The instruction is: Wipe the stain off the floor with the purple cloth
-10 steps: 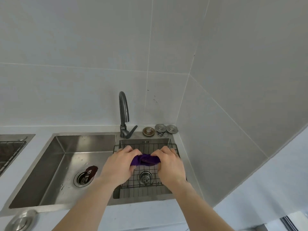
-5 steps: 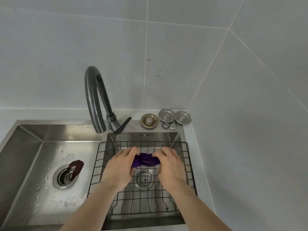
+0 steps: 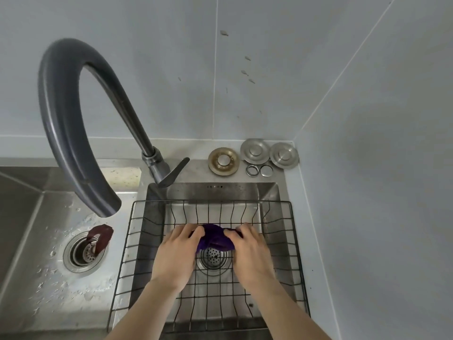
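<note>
The purple cloth (image 3: 214,238) is bunched into a small wad between both hands, over the drain of the right sink basin. My left hand (image 3: 177,253) grips its left end and my right hand (image 3: 250,255) grips its right end. Both hands are inside the black wire basket (image 3: 137,253) that sits in that basin. Fingers hide much of the cloth. The floor and the stain are out of view.
A dark curved faucet (image 3: 66,123) arches over the wet left basin (image 3: 44,278), whose drain (image 3: 82,252) has a brown flap beside it. Metal drain stoppers (image 3: 255,150) and rings lie on the ledge behind the right basin. Tiled walls close in behind and to the right.
The view has dropped and closed in on the sink. Both hands have lowered into the wire basket, still twisting the cloth, which is now more bunched up.
</note>
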